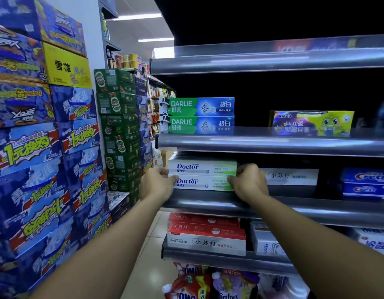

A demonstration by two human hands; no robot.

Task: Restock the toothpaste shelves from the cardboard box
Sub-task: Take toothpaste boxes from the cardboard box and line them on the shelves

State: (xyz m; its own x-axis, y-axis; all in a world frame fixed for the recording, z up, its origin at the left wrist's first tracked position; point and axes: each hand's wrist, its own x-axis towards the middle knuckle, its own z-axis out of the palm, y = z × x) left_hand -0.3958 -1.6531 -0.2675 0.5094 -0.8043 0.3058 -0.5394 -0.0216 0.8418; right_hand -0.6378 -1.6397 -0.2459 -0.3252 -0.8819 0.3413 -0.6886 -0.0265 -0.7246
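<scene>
My left hand [157,184] at nine o'clock and right hand [250,183] at three grip the ends of two stacked Doctor boxes [199,174], probably to square them on the shelf [305,207] front.

Blue cartons [35,158] stacked high at left, one yellow carton [67,66] upper left. Green beer cartons [120,130] center-left. Detergent pouches [186,283] bottom center. Ceiling lights [139,17] top.
</scene>
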